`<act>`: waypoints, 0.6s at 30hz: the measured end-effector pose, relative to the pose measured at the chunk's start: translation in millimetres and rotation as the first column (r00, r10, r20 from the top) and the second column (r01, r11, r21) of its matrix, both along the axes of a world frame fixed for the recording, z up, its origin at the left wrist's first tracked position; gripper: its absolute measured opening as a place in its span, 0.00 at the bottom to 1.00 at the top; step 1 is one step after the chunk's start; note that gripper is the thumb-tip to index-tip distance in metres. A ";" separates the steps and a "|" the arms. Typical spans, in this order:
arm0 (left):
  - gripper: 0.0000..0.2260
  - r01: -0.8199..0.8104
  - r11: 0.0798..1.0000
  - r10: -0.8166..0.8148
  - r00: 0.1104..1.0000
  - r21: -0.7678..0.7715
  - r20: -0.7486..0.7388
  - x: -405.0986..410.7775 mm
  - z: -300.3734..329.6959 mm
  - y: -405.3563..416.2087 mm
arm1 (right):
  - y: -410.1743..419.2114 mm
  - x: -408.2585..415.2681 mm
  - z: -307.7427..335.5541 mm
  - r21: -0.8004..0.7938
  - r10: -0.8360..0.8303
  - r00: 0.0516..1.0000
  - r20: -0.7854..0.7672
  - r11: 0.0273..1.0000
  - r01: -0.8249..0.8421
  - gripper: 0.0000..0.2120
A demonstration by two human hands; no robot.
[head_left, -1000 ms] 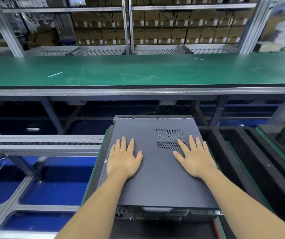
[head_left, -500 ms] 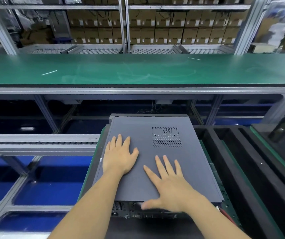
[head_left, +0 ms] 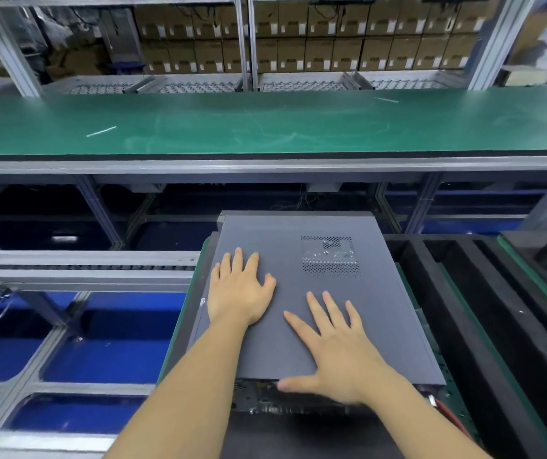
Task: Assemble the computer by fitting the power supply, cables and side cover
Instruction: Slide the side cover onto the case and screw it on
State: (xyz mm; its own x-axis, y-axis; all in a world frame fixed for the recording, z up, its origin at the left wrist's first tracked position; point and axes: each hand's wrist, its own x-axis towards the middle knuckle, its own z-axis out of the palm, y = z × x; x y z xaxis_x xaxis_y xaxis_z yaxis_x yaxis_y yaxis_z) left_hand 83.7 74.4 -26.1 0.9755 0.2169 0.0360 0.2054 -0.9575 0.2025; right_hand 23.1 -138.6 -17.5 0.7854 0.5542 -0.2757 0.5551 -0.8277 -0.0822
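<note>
Right hand nearer side cover's rear edge

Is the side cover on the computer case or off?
On: the cover lies flat atop the case, both hands pressing it.

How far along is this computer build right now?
Late stage. The side cover lies on the case, hiding the inside, so power supply and cables can't be checked. Left hand presses flat; right hand sits at the near edge. Left: seating the cover fully.
</note>
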 end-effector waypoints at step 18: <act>0.34 -0.411 0.819 0.381 0.911 -0.401 -0.156 5.9 16.7 33.9 | -79.0 106.9 4.1 0.474 -0.704 0.526 -0.478 0.297 0.829 0.39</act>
